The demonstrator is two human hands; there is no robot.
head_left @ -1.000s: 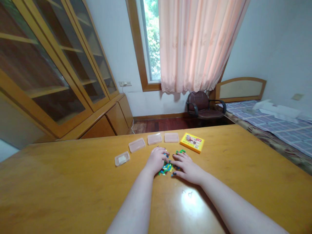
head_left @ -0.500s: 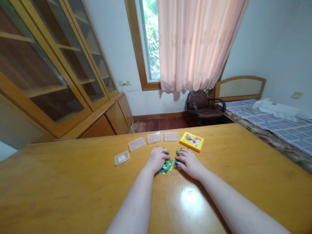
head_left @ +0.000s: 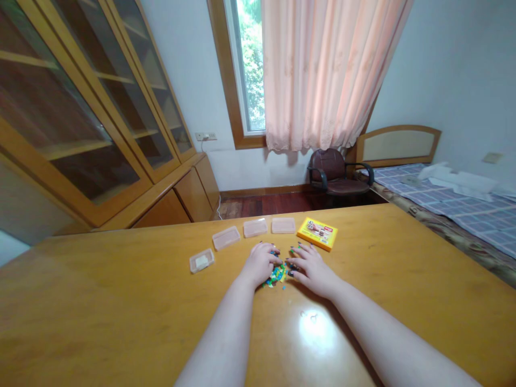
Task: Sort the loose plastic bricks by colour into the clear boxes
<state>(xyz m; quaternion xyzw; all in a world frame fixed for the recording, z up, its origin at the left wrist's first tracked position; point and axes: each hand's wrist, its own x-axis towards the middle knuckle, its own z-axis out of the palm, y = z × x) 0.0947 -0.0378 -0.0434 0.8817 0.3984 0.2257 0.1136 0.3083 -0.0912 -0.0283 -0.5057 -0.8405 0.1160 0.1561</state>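
Note:
A heap of small coloured pieces (head_left: pixel 277 275), green, blue and yellow, lies on the wooden table (head_left: pixel 121 312). My left hand (head_left: pixel 260 263) rests on the heap's left side, fingers curled down onto the pieces. On the right side, my right hand (head_left: pixel 311 267) lies palm down with its fingers spread over the pieces. Neither hand is lifted off the table. What lies under the palms is hidden.
Beyond the hands stand small clear plastic boxes (head_left: pixel 226 237), (head_left: pixel 255 228), (head_left: pixel 282 225), with another (head_left: pixel 201 260) further left. A yellow box (head_left: pixel 317 234) lies at the right. A glass-door cabinet (head_left: pixel 80 118), a chair (head_left: pixel 336 174) and a bed (head_left: pixel 451 204) stand behind.
Both hands stayed on the heap. The right hand shifted slightly up and left, and its fingers spread over the pieces. The heap looks a little more gathered between the hands.

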